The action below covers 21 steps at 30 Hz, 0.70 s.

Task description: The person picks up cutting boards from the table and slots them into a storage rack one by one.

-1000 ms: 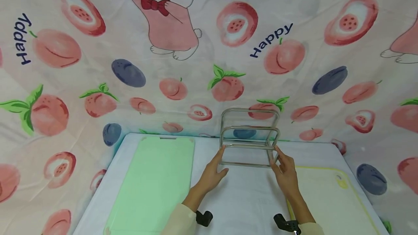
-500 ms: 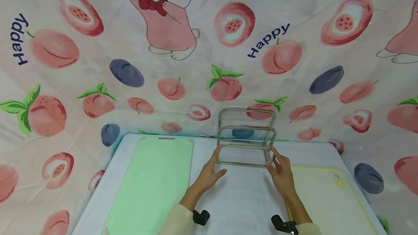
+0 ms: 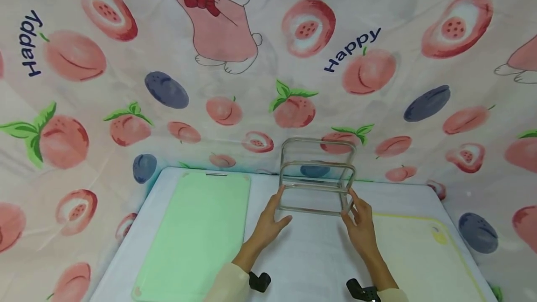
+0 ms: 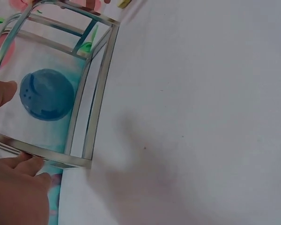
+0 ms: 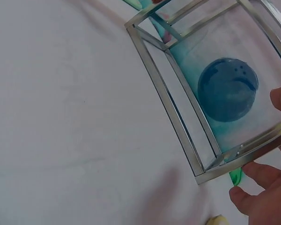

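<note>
Steadies a metal rack [image 3: 317, 188] just right of the frame's centre from both sides, with left hand [image 3: 267, 225] and right hand [image 3: 361, 227], fingers against its outer bars, thumbs spread apart from them; cannot tell if either thumb presses metal. Looks already set upright; leaves letting go undone. Shows a green board [image 3: 197, 236] flat at lower left, a yellow-edged board [image 3: 415, 250] at lower right, both untouched. Stands on a white tabletop [image 3: 310, 264], before fruit-printed fabric [image 3: 256, 87] across the upper frame.

White table [image 3: 310, 264]; two boards [image 3: 193, 236] [image 3: 423, 255]; rack [image 3: 317, 164]
</note>
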Each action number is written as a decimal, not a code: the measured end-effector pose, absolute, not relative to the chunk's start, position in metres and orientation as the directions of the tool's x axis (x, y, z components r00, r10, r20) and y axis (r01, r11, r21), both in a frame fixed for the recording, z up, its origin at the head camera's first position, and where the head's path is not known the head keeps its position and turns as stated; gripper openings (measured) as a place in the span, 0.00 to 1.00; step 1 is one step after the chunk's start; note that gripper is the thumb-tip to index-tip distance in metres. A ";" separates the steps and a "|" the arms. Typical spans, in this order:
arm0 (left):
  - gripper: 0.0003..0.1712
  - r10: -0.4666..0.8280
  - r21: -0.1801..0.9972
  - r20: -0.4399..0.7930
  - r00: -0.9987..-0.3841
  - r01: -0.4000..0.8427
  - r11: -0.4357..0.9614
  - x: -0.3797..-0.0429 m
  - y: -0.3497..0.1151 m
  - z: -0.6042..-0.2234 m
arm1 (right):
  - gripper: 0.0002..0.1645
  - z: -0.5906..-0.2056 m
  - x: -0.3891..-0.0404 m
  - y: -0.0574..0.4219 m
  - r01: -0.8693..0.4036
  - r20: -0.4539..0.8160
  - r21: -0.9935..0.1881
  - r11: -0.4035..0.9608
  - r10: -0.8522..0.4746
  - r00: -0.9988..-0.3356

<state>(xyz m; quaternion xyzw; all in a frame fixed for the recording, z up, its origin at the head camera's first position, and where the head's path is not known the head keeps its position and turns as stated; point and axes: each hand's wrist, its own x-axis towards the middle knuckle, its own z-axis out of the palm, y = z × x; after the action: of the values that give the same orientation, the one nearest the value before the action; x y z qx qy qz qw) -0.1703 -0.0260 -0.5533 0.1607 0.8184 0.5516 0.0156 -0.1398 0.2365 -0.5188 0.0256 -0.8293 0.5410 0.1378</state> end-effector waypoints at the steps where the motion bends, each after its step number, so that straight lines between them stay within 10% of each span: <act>1: 0.47 0.277 0.913 0.153 -0.949 0.243 0.329 -0.170 -0.025 -0.554 | 0.40 -0.523 -0.140 0.240 -0.193 0.256 -0.884 0.426 0.095 -0.962; 21: 0.45 0.218 0.914 0.225 -0.950 0.283 0.291 -0.160 -0.020 -0.552 | 0.43 -0.547 -0.137 0.250 -0.186 0.246 -0.862 0.472 0.068 -0.967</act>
<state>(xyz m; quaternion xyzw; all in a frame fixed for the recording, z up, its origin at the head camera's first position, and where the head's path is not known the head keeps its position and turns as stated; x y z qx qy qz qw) -0.1596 -0.0197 -0.5523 0.1561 0.8029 0.5746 -0.0283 -0.1370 0.2498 -0.5471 0.0345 -0.8491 0.5124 0.1238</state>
